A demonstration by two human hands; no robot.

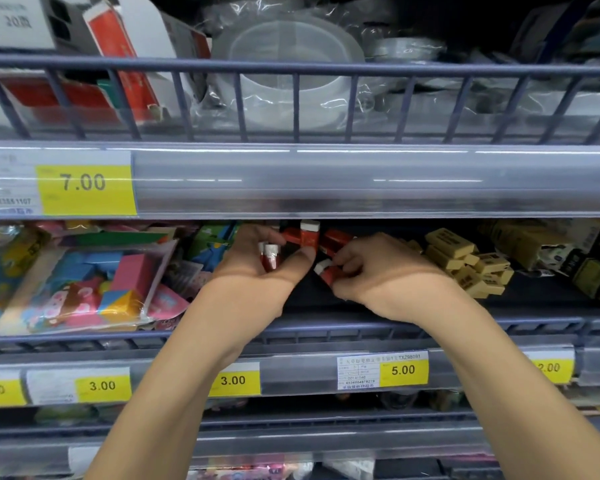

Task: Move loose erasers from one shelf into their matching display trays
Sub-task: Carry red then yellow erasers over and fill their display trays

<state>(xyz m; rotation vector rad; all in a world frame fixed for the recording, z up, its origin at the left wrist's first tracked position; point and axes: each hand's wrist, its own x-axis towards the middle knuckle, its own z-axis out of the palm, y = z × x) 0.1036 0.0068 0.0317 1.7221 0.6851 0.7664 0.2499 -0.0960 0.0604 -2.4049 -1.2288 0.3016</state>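
at the middle of the frame, both hands reached into the middle shelf. the left hand curled its grip around red-sleeved erasers. the right hand pinched another red eraser. more red erasers lay just behind, tan erasers to the right.

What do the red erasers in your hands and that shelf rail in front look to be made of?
Red erasers: white rubber-like tips in glossy red sleeves, probably printed paper or plastic film; too blurred to tell. Shelf rail: painted metal wire by its thin grey-blue bars. Left hand and right hand each hold erasers.
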